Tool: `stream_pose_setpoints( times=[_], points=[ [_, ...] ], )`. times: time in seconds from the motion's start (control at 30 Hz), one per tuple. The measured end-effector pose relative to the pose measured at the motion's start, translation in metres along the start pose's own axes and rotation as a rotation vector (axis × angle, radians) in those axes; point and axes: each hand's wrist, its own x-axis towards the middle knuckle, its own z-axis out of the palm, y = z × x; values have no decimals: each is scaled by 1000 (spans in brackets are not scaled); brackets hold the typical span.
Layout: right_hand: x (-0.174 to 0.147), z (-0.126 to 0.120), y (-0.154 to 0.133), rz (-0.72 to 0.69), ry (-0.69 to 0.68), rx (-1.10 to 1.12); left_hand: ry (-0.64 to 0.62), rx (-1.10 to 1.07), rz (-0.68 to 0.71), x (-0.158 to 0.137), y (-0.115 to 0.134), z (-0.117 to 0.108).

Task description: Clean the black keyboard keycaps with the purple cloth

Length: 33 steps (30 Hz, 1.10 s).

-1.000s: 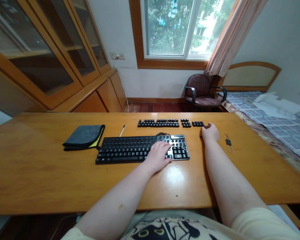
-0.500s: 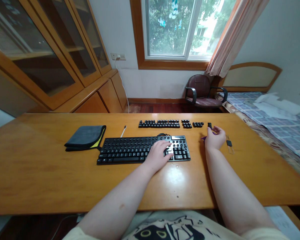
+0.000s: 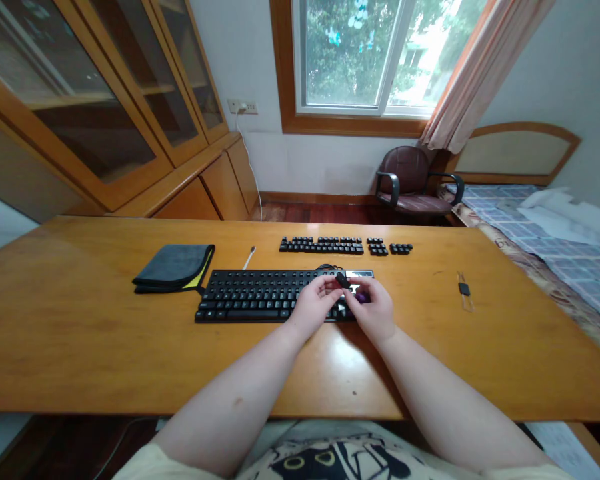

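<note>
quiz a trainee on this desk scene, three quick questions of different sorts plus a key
1. True or false: the loose keycaps lie on the far side of the keyboard.

2. Multiple choice: where do the left hand and right hand come together?
A) over the chair
B) over the bed
C) over the right part of the keyboard

3. Fill the gap: the half-hidden object in the right hand is ____ in colour.

Key: 1 true; 2 C; 3 purple.
</note>
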Motion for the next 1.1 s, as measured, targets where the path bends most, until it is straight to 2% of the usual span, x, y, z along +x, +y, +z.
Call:
stream_pose_setpoints(
  times=[0.2, 0.37, 0.5, 0.67, 0.73, 0.83, 0.9, 1.1],
  points=[
    [-4, -3, -5, -34, -76, 45, 38, -59, -54, -1, 4, -1],
    [1, -10, -2, 80, -196, 260, 36, -128, -103, -3, 7, 0],
    [8, -12, 6, 178, -100, 458, 84, -107, -79, -2, 7, 1],
    [11, -14, 8, 105, -22, 303, 86, -32, -49, -2, 7, -1],
    [12, -11, 6, 133, -16, 306, 68, -31, -50, -2, 6, -1],
    [11, -7, 2, 247, -21, 505, 57, -64, -68, -2, 4, -2],
    [11, -6, 0, 276, -42, 587, 55, -85, -89, -1, 4, -1],
    [8, -13, -2, 101, -59, 364, 33, -120, -134, -3, 8, 2]
  ],
)
